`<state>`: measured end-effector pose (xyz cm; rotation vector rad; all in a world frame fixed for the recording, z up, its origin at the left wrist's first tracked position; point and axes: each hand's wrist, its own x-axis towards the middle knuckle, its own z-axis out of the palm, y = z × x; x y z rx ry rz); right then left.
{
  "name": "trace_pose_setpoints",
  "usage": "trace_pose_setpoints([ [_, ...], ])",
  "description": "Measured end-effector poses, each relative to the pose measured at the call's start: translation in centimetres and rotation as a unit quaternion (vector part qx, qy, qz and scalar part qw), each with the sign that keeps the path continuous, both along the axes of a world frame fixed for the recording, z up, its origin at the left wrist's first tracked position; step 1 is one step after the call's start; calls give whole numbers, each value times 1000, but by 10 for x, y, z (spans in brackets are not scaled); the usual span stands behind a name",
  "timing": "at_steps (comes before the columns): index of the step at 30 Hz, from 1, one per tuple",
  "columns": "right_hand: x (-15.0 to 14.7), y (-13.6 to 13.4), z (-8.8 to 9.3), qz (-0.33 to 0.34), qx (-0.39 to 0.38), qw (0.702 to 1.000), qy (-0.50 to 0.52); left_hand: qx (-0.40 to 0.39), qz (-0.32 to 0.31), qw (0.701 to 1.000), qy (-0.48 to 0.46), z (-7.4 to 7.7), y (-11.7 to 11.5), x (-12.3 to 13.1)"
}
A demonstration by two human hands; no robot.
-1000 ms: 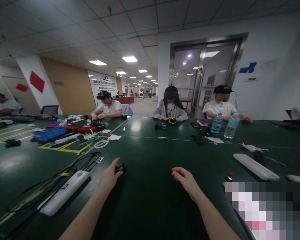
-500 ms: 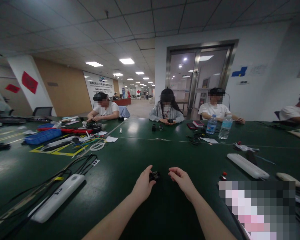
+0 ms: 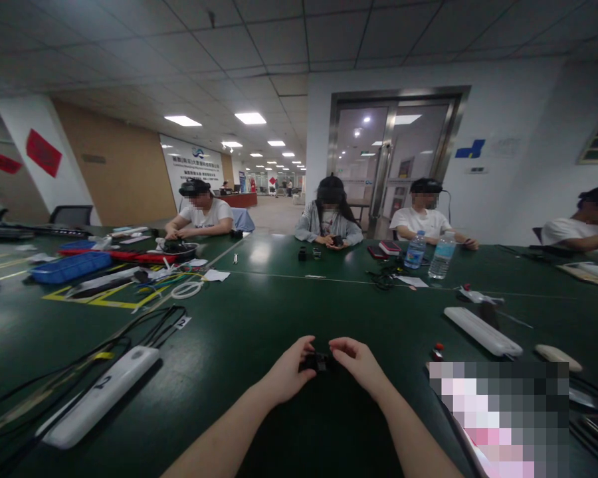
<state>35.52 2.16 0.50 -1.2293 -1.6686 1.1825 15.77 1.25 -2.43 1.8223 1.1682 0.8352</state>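
Note:
A small black object (image 3: 321, 361) with a greyish middle sits between my hands, low over the green table; its exact kind is too dark to make out. My left hand (image 3: 292, 368) has its left end between thumb and fingers. At the opposite end, my right hand (image 3: 361, 364) curves its fingers and thumb around the edge. The fingertips hide both ends of the object.
A white power strip (image 3: 102, 395) with black cables lies at left, another power strip (image 3: 481, 332) at right. Further off are a blue tray (image 3: 72, 267), a water bottle (image 3: 442, 255) and several seated people in headsets. A blurred patch covers the lower right.
My right hand has moved left to the black object, which also shows further right and more of itself between my hands. The view has turned slightly right.

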Motion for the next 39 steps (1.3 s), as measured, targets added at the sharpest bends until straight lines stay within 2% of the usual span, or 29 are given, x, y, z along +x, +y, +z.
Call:
trace_pose_setpoints([
  [5, -1, -10, 9, 60, 60, 987, -137, 3, 20, 999, 34, 7, -2, 0],
  [11, -4, -16, 12, 76, 60, 979, -179, 8, 21, 998, 61, 12, -5, -3],
  [18, -6, -18, 11, 58, 58, 987, -141, 0, -2, 1000, 8, 6, -1, -7],
  [24, -10, -16, 10, 37, 55, 989, -133, 2, 18, 1000, 25, 7, -1, -7],
  [33, -11, -13, 6, 42, 83, 985, -148, 17, 16, 999, 24, 4, 2, -8],
  [39, -10, -9, 3, 3, 54, 996, -77, 16, 16, 999, 36, 5, 2, -9],
])
